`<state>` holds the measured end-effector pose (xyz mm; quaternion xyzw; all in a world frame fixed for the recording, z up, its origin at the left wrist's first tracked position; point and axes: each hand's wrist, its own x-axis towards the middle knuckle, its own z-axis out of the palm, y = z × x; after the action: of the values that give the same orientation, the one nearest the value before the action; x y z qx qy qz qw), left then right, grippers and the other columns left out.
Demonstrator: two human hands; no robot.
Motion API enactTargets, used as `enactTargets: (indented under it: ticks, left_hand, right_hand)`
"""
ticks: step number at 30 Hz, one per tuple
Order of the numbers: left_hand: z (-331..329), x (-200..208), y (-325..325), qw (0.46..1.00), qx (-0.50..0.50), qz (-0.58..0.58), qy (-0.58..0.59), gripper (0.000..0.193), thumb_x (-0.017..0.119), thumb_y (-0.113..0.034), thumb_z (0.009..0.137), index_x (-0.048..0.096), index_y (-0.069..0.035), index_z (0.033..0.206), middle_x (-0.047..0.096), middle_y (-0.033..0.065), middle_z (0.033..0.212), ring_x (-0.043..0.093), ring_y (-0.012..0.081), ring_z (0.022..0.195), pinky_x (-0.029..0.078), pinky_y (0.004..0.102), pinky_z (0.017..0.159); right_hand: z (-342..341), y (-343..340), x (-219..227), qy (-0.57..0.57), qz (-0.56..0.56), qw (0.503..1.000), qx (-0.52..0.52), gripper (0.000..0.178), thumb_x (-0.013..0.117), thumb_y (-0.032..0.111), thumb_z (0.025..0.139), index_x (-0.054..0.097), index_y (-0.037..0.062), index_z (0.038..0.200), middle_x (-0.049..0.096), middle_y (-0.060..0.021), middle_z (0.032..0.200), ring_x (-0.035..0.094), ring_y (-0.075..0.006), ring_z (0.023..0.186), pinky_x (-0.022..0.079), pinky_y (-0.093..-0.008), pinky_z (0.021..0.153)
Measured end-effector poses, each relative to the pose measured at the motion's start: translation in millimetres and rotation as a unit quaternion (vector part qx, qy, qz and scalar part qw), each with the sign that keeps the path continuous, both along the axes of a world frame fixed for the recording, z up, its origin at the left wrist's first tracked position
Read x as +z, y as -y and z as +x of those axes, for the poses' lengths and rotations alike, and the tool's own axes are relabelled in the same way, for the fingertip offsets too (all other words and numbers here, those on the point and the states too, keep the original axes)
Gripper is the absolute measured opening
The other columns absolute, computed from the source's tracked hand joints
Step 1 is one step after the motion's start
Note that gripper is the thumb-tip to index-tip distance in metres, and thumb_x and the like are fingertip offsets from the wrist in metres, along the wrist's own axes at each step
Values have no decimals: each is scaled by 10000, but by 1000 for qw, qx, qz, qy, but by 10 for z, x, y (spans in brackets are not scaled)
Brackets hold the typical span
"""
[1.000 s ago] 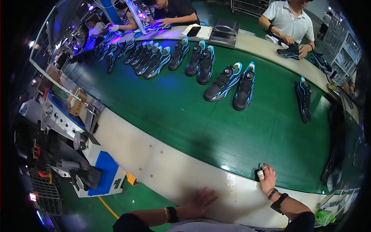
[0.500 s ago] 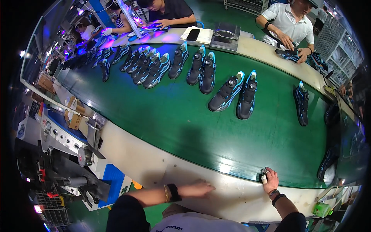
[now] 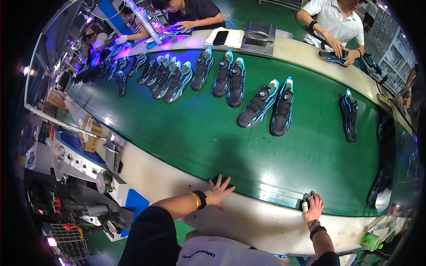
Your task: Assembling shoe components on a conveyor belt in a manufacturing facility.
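Observation:
My left hand (image 3: pixel 218 192), fingers spread and holding nothing, reaches over the near border of the green belt (image 3: pixel 195 146). My right hand (image 3: pixel 315 205) is closed at the belt's near edge, farther right, around a small object (image 3: pixel 305 205) with a pale part and a dark metallic part; its kind is unclear. Beyond my hands stand a black sneaker with blue trim (image 3: pixel 258 105) and a matching one (image 3: pixel 282 111), toes toward me. Another matching sneaker (image 3: pixel 349 116) stands apart at the right. Neither hand touches a shoe.
Several more sneakers (image 3: pixel 177 82) line the belt toward the far left. A pale ledge (image 3: pixel 151 173) runs along my side. A machine with knobs (image 3: pixel 75 159) stands at the left, a green container (image 3: pixel 371 241) at the lower right. Across the belt, a person (image 3: pixel 333 26) handles a shoe.
My left hand has moved forward from the ledge to the belt's edge, its fingers now spread. My right hand stays nearly in place. The shoes have shifted only slightly in view.

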<state>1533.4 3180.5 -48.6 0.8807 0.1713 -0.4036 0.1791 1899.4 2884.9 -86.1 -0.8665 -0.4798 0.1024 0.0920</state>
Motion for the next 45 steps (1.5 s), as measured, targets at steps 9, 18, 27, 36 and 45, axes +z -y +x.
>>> enactTargets:
  ticks: [9,18,27,36,45]
  left_hand:
    - [165,160,-116,997,-12,-52,-51,1132,757,-635,671,191,-175,1536,-59,300,1565,18,649,1362,319,700,1029]
    - [606,338,-589,983,4,-156,-96,838,742,-575,716,471,-179,1403,236,256,1527,405,521,1277,454,521,974]
    - [1869,132,-1933,825,250,38,505,755,752,-213,792,370,-38,1419,433,202,1360,464,380,1234,411,427,1027]
    - [2653,138,-2598,842,290,51,452,899,774,-84,755,292,-198,1505,363,190,1427,396,360,1321,359,408,1101]
    - [3088,227,-2363,821,174,201,505,744,778,-300,763,439,-174,1413,353,155,1450,378,377,1274,337,476,1065]
  right_hand:
    - [40,-24,69,-40,9,999,-22,342,618,313,830,634,94,1093,520,-50,1378,444,-323,1275,363,-478,1000]
    - [556,-115,-54,-117,16,993,16,372,702,203,786,617,75,1124,519,-122,1354,480,-351,1223,409,-462,976]
    - [1924,-1249,-891,152,-28,929,-336,516,503,399,959,437,153,1408,377,-109,1499,350,-341,1371,311,-490,1100]
    - [1853,-1307,-1095,230,-3,908,-350,562,432,486,959,427,170,1423,349,-88,1524,311,-309,1403,244,-509,1127]
    - [1823,-1309,-1068,234,-8,907,-350,546,440,423,967,415,125,1424,325,-78,1536,284,-303,1416,238,-513,1123]
